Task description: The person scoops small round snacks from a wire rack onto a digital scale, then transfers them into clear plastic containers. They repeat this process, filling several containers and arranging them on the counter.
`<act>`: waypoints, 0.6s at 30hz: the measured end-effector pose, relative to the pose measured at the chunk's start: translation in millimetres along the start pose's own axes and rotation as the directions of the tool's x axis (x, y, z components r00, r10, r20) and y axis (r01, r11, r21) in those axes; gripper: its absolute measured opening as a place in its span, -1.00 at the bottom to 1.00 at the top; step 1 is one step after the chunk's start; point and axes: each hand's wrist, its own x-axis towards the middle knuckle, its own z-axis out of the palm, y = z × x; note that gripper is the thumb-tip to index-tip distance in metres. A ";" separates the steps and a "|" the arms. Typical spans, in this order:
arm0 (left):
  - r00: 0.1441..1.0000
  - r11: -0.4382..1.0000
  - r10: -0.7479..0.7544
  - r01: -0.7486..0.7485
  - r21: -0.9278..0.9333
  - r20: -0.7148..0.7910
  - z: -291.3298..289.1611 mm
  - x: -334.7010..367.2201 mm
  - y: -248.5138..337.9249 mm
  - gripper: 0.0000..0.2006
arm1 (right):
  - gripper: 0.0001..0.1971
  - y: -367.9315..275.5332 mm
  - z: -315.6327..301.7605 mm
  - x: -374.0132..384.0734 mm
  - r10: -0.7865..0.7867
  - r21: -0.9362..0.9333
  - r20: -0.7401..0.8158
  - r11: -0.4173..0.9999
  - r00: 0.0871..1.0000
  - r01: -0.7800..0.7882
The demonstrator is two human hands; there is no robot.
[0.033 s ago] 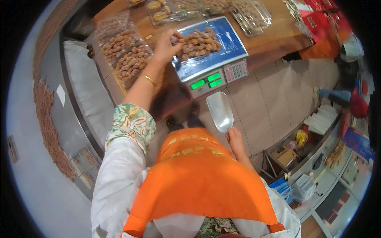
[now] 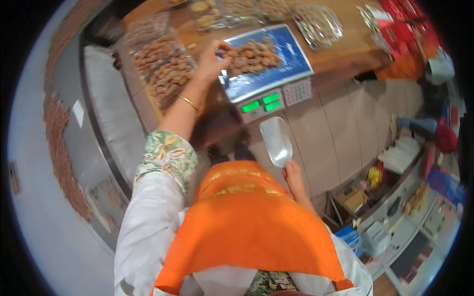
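My left hand (image 2: 216, 60) is over the left edge of a heap of brown, sugar-dusted dried fruits (image 2: 256, 56). Its thumb and fingers are pinched around one small orange-brown dried fruit (image 2: 230, 54), partly hidden by the fingertips. The heap lies on the blue top of a weighing scale (image 2: 291, 49), whose green displays are lit. Low on the right, my right hand (image 2: 293, 175) is closed around the handle of a metal scoop (image 2: 275, 140). Nothing shows in the scoop's tray, which hangs in front of the scale, above the floor.
Clear packs of similar dried fruits (image 2: 170, 76) lie left of the scale on the wooden table (image 2: 345, 52). More clear packs (image 2: 318, 24) line its far side, beside red packages (image 2: 397, 32). At the right stands a shelf unit with a cardboard box (image 2: 356, 200).
The whole view has shifted slightly, so the table and scale sit a little farther right and lower. Both hands keep their holds.
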 end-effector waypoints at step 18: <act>0.330 0.469 -0.505 -0.671 -0.574 -0.798 -474.2 -179.6 44.3 -0.44 | -0.79 -14.5 90.0 -40.3 -0.297 -0.352 0.298 0.849 0.907 0.394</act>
